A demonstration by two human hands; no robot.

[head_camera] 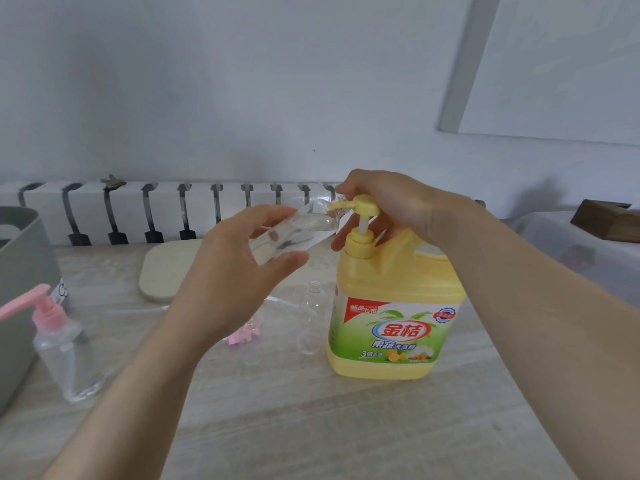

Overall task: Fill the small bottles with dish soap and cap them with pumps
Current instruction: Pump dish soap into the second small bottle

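Observation:
A big yellow dish soap jug (394,306) stands on the table right of centre. My right hand (391,206) sits on top of its yellow pump head (360,206), fingers curled round it. My left hand (235,268) holds a small clear bottle (298,226) tilted on its side, its mouth up against the pump spout. Another clear bottle (310,317) stands open and uncapped just left of the jug. At the far left stands a clear bottle (69,358) capped with a pink pump. A loose pink pump (242,336) lies partly hidden under my left wrist.
A grey bin (20,271) stands at the left edge. A beige oval board (166,268) lies at the back of the table before a white radiator. A dark wooden block (606,220) rests on a surface at the far right.

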